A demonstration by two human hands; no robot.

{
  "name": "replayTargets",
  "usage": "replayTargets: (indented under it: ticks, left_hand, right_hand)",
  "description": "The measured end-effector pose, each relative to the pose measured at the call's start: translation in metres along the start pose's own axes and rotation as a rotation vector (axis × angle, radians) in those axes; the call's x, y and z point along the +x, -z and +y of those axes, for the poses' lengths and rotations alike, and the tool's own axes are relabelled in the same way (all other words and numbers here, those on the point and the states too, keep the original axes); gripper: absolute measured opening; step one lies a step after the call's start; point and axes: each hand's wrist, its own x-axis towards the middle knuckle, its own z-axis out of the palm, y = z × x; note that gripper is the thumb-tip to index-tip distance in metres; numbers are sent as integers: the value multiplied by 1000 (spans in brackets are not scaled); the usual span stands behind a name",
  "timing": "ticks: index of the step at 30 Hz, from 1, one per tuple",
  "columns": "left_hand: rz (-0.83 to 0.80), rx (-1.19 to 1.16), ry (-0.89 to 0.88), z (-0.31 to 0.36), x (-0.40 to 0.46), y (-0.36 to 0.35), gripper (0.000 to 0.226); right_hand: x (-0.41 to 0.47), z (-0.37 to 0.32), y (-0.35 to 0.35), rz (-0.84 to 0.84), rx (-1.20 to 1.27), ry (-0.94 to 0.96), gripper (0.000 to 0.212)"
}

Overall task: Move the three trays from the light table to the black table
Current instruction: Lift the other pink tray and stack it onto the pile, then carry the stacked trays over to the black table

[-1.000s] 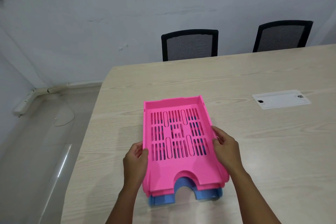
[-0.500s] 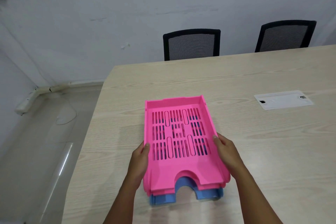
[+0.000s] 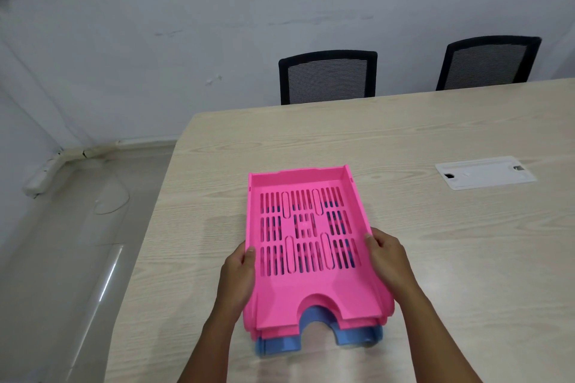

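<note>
Three slotted paper trays lie nested in a stack on the light wooden table [image 3: 435, 258], near its left end. The top pink tray [image 3: 306, 283] covers a second pink tray [image 3: 280, 330] whose front edge just shows. A blue tray [image 3: 351, 337] is at the bottom. My left hand [image 3: 238, 277] grips the stack's left wall with the thumb over the rim. My right hand [image 3: 389, 261] grips the right wall the same way. The black table is out of sight.
A white cable-port cover [image 3: 485, 172] is set into the tabletop at the right. Two black mesh chairs [image 3: 328, 76] [image 3: 488, 62] stand behind the far edge against the wall. Grey floor lies to the left of the table, with a cable duct [image 3: 49, 171] by the wall.
Both hands have slid a little along the stack's side walls and closed on them, thumbs now over the rims. The trays have stayed in about the same place.
</note>
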Motion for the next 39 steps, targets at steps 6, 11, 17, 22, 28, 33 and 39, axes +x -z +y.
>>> replayTargets:
  ticks: [6, 11, 17, 22, 28, 33, 39]
  left_hand:
    - [-12, -2, -27, 0, 7, -1, 34]
    - [10, -41, -8, -7, 3, -3, 30]
    - [-41, -291, 140, -10, 20, 2, 19]
    - [-268, -534, 286, -23, 23, 2, 52]
    - [-275, -568, 315, -35, 19, 0, 57]
    - [-175, -587, 316, -49, 11, 0, 80]
    - [-20, -650, 319, -71, -22, 14, 83]
  right_hand:
    - [3, -2, -2, -6, 15, 8, 34]
    - [5, 4, 0, -29, 69, -12, 33]
    - [12, 16, 1, -122, 266, -105, 29]
    - [14, 25, 3, -343, 513, -259, 57]
    - [15, 33, 3, -382, 608, -313, 65]
    - [18, 38, -2, -401, 614, -305, 65]
    - [20, 34, -21, -537, 600, -277, 61]
